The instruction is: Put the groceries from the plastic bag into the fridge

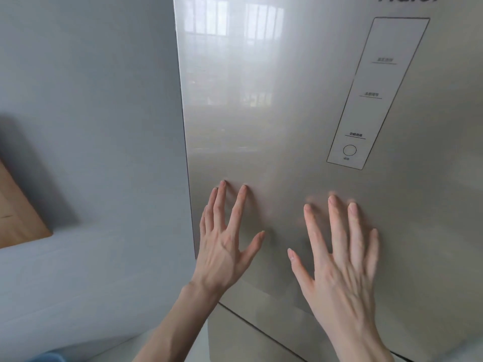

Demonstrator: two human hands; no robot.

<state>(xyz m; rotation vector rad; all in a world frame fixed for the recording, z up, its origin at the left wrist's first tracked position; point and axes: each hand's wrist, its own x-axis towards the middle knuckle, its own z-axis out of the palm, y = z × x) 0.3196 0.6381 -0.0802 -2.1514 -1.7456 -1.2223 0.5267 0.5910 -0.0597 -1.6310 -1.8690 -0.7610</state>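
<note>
The fridge [287, 113] fills most of the view, its glossy beige upper door shut and reflecting barred windows near the top. A thin dark seam runs slantwise below the hands, parting the upper door from a lower door [261, 343] of the same colour. To the left stands a pale grey wall [91, 100], and against it at the far left leans or stands a brown wooden board [18, 212], which throws a shadow on the wall above it. On the right of the upper door is a tall outlined control panel [376, 95] with three short underlined labels and a round button [349, 150] near its foot. Part of a dark brand name shows at the top edge, cut off. The right hand [339, 259] lies flat against the door below the panel, fingers straight and spread, grasping nothing. The left hand [224, 241] is set likewise near the door's left edge, fingers straight and fanned, thumb out, fingertips on the surface, holding nothing. Both bare forearms rise from the bottom of the view.
</note>
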